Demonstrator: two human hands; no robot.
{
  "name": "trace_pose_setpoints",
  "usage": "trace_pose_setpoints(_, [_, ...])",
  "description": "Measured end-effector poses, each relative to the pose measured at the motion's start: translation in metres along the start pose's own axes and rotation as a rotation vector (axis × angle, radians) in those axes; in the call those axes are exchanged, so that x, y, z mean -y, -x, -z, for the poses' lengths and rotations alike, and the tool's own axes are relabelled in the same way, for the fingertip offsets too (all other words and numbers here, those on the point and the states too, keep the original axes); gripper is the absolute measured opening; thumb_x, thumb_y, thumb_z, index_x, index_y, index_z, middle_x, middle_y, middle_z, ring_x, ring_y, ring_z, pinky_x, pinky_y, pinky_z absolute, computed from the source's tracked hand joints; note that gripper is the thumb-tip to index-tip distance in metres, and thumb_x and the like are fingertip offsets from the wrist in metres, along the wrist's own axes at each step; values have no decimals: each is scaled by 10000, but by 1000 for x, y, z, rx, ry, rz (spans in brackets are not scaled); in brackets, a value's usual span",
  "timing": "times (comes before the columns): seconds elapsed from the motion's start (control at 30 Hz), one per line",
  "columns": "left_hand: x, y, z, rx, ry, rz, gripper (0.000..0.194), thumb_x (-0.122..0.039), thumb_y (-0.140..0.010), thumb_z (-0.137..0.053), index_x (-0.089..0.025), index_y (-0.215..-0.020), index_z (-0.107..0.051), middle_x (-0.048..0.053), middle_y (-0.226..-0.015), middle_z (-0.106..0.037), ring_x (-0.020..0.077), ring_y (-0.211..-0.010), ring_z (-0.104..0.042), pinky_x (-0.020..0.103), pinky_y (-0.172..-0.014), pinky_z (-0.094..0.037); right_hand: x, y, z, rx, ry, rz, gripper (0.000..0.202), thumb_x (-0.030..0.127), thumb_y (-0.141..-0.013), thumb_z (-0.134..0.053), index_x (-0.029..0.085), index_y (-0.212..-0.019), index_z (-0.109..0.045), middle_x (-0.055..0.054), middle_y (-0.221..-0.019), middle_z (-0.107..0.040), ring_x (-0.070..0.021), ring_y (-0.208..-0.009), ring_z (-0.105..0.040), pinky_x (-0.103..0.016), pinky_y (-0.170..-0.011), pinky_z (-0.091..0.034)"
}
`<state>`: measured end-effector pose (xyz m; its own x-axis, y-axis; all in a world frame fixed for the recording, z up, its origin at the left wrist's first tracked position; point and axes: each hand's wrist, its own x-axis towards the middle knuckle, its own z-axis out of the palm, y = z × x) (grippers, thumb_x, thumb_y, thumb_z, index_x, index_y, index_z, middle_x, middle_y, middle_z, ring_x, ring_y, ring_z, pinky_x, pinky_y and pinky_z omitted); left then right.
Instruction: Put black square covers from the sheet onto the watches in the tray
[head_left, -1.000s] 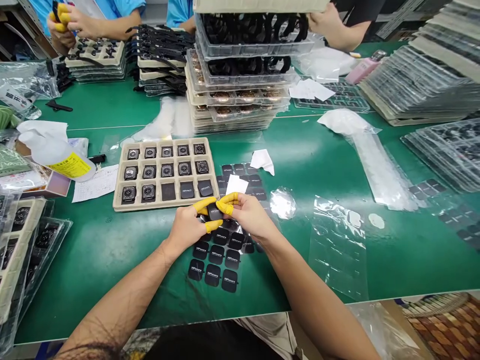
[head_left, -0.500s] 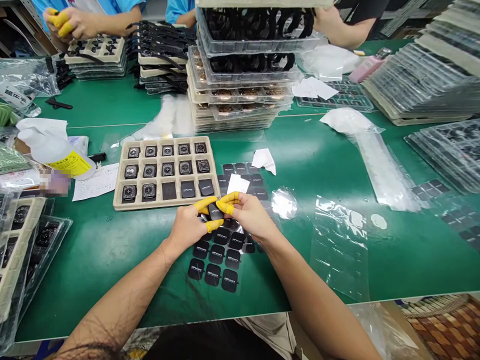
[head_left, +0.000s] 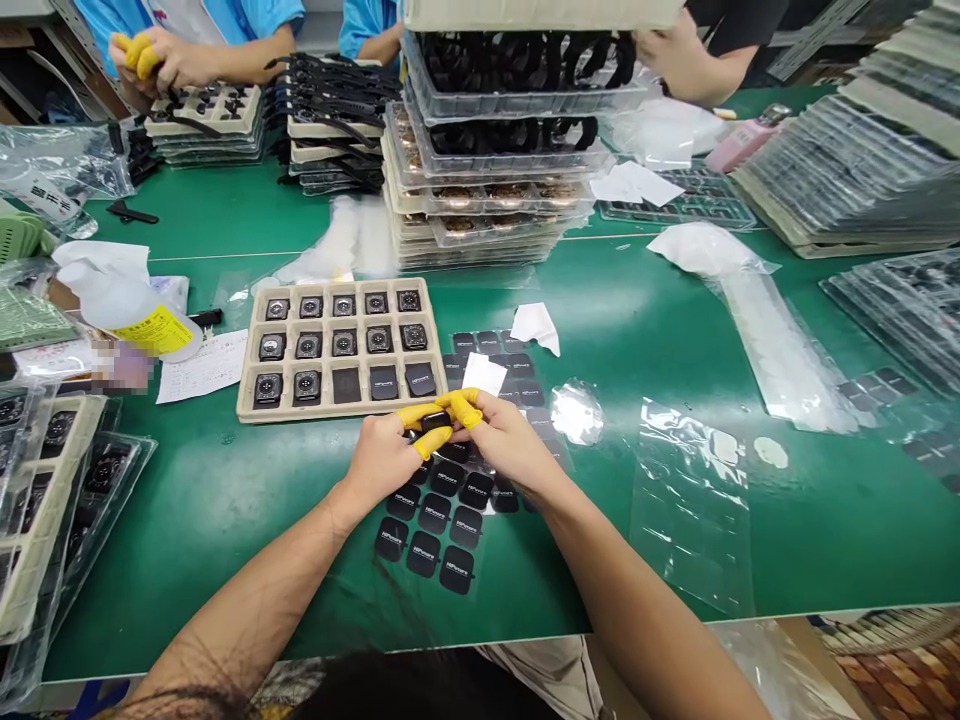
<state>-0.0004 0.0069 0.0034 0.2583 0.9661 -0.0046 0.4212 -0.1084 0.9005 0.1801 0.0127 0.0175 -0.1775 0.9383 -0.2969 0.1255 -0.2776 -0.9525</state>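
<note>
Between my hands is a small black smartwatch body (head_left: 433, 422) without a strap, tilted so that its edge shows. My left hand (head_left: 386, 447), with yellow finger covers, is closed on its left side, thumb below and forefinger above. My right hand (head_left: 495, 430), also in yellow finger covers, pinches it from the right; its fingertips partly hide it. Under and below the hands lies a clear sheet of black square screen films (head_left: 435, 513) with white lettering. Just beyond stands a beige tray (head_left: 246, 400) with watch bodies in its compartments, two at the front right face up with lettered films.
Stacked trays of watches (head_left: 487, 190) rise at the back centre. A white bottle (head_left: 139, 310) and a paper slip (head_left: 202, 367) lie left, near more trays (head_left: 60, 500). Clear film sheets (head_left: 694, 510) lie right. Across the table a co-worker's hands (head_left: 161, 60) work.
The smartwatch body has been turned: its lettered face showed before, and now its edge shows. My right fingers have shifted over its top. The whole view has moved slightly.
</note>
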Motion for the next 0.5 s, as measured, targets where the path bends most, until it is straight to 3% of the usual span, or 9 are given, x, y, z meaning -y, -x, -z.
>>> trace_pose_setpoints(0.13, [-1, 1, 1, -14, -93, 36, 283, -165, -916, -512, -195, -996, -782, 19, -780, -775, 168, -667, -680, 256, -640, -499, 1, 4, -2, 79, 22, -24, 454, 404, -749, -795, 221, -1140, -656, 10, -802, -642, -127, -618, -608, -287, -562, -589])
trace_pose_setpoints(0.23, [0, 1, 0, -102, -60, 66, 276, -194, -943, -496, -196, -1036, -756, 22, -801, -769, 173, -697, -678, 255, -653, -484, 10, 3, -2, 33, -3, -25, 491, 454, -715, -816, 204, -1109, -666, 24, -700, -634, -110, -501, -565, -285, -504, -550])
trace_pose_setpoints(0.3, [1, 1, 0, -138, -12, 99, 275, -267, -975, -484, -194, -1031, -744, 23, -788, -759, 173, -702, -672, 256, -662, -487, 24, -1, -4, -47, 16, 14, 460, 488, -715, -809, 199, -1051, -685, -1, -706, -664, -129, -508, -593, -303, -513, -550])
trace_pose_setpoints(0.4, [2, -1, 0, -128, 47, 167, 396, -382, -998, -452, -158, -835, -735, 32, -670, -716, 168, -635, -639, 258, -625, -488, 55, -19, -13, -159, 216, 167, 326, 443, -761, -782, 215, -982, -710, -16, -700, -675, -148, -512, -608, -321, -522, -536])
trace_pose_setpoints(0.5, [3, -1, 0, -91, 225, 155, 380, -369, -1010, -421, -174, -1012, -747, 35, -817, -780, 174, -776, -708, 265, -733, -541, 79, -52, -31, -208, 371, 298, 212, 350, -784, -762, 223, -946, -713, -12, -654, -660, -164, -505, -614, -324, -519, -520])
